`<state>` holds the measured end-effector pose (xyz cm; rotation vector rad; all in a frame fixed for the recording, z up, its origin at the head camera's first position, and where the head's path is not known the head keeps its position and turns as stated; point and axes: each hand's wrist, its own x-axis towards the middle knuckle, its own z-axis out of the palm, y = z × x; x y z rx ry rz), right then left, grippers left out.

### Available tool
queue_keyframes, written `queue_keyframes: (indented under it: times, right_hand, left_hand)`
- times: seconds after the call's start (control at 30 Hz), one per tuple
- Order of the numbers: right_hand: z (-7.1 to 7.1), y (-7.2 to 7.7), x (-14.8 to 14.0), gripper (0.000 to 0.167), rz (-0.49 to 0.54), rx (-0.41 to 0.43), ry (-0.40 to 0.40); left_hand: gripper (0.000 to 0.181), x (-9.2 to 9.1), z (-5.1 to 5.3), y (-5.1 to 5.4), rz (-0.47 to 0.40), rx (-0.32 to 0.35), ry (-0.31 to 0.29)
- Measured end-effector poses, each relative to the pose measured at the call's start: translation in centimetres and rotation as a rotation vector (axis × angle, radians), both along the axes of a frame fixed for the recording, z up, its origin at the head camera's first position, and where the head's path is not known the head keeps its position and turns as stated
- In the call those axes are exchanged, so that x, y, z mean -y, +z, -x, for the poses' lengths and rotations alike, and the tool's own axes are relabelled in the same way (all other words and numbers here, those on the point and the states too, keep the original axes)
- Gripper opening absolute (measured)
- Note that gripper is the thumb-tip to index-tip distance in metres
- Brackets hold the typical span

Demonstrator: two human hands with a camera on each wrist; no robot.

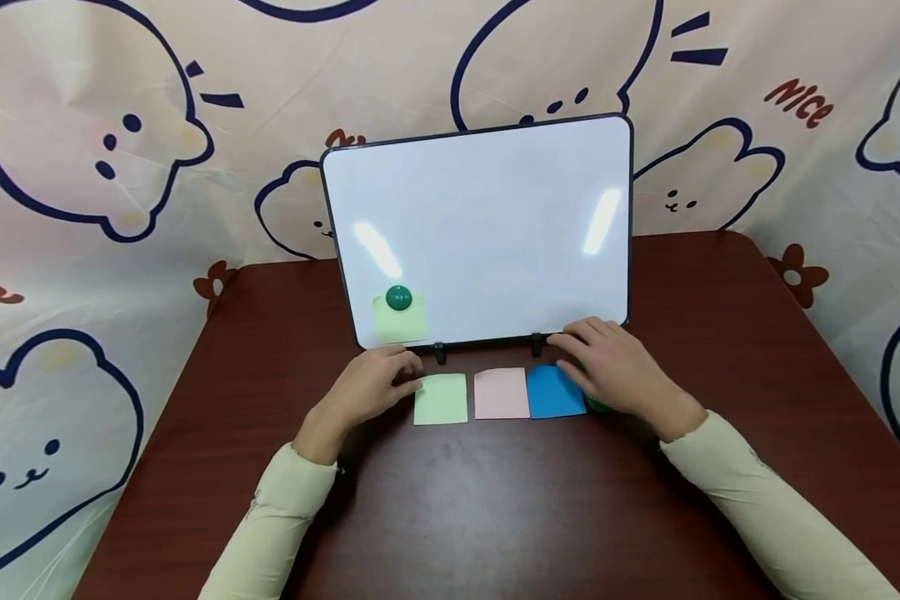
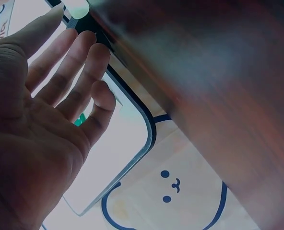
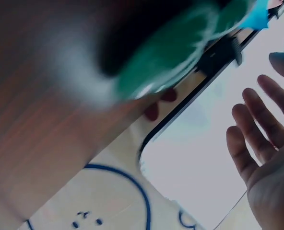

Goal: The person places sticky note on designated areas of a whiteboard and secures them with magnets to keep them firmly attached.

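In the head view, my left hand (image 1: pixel 375 385) is beside the left edge of a light green sticky note (image 1: pixel 441 400) on the table. Its fingers are loosely bent in the left wrist view, with nothing in the palm; whether the thumb touches the note I cannot tell. My right hand (image 1: pixel 618 367) hovers over the right side of a blue sticky note (image 1: pixel 555 396), fingers spread and holding nothing in the right wrist view. A pink sticky note (image 1: pixel 502 394) lies between. Green round magnets (image 3: pixel 168 55) sit by my right hand, mostly hidden in the head view.
A whiteboard (image 1: pixel 480 225) stands on small black feet (image 1: pixel 440 353) behind the notes. At its lower left, a green magnet (image 1: pixel 398 297) is over a yellow-green sticky note (image 1: pixel 401 327). The brown table (image 1: pixel 480 517) meets a patterned curtain (image 1: pixel 270 108) at the back.
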<state>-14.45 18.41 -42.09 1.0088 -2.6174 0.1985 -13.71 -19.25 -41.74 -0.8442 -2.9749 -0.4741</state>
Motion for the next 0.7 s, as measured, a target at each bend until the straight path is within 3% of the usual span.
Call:
queue_keyframes:
  times: [0.47,0.7]
  right_hand:
    - [0.2,-0.5,-5.4,0.037,-0.068,0.186,-0.006]
    - [0.1,-0.6,-6.7,0.036,-0.07,0.294,-0.028]
  left_hand:
    - [0.02,-0.3,0.2,-0.1,0.033,0.074,-0.011]
    - [0.015,-0.5,0.3,-0.2,0.032,0.063,-0.043]
